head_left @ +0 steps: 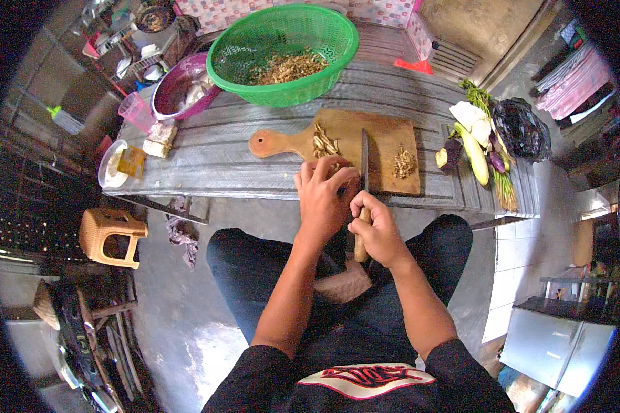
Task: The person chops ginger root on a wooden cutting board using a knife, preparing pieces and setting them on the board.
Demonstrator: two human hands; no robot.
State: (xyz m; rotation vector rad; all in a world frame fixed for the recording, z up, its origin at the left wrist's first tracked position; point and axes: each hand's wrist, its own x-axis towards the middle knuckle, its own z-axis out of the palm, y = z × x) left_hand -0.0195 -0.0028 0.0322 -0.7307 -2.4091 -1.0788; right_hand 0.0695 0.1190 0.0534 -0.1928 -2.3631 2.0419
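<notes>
A wooden cutting board (386, 127) with a round-ended handle lies near the table's front edge. My right hand (377, 233) is wrapped round the wooden handle of a knife (365, 162), its blade pointing away from me over the board. Just left of the blade, my left hand (324, 193) rests on the board's near edge with bent fingers; what lies under the fingertips is mostly hidden. Thin pale-brown strips (322, 140) of food lie beyond those fingers. To the right of the knife sits a small pile of finely chopped brown bits (404, 164).
A green basket (282, 95) with chopped brown food stands behind the board. Farther left are a purple basin (162, 103), a pink cup (136, 112) and a white bowl (106, 168). On the right lie an eggplant (451, 153), a pale-green long vegetable (475, 160) and a black plastic bag (523, 127).
</notes>
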